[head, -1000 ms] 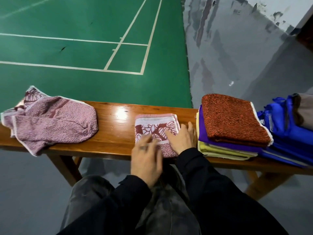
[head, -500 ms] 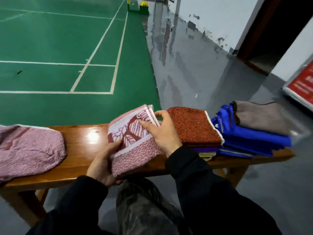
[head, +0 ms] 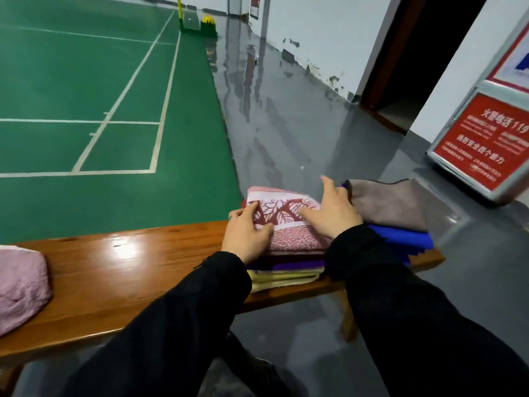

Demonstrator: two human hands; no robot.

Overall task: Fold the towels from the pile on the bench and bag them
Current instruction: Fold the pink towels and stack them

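The wooden bench (head: 137, 270) runs under my forearms. Far off my left hand (head: 246, 233) lies the unfolded pink pile (head: 20, 287); beneath both hands sits the folded stack (head: 283, 270), blue bag (head: 400, 239) just beyond my right hand (head: 332, 213).

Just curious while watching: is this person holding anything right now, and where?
Nothing is gripped. Both the left hand and right hand press flat on top of the folded pink towel.

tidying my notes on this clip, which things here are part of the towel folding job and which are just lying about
Part of the job:
- folded pink patterned towel, both hands flat on it
- left hand
- right hand
- folded stack beneath
- unfolded pink towel
- blue bag
- bench

Lying about:
- red fire-safety sign
- yellow post
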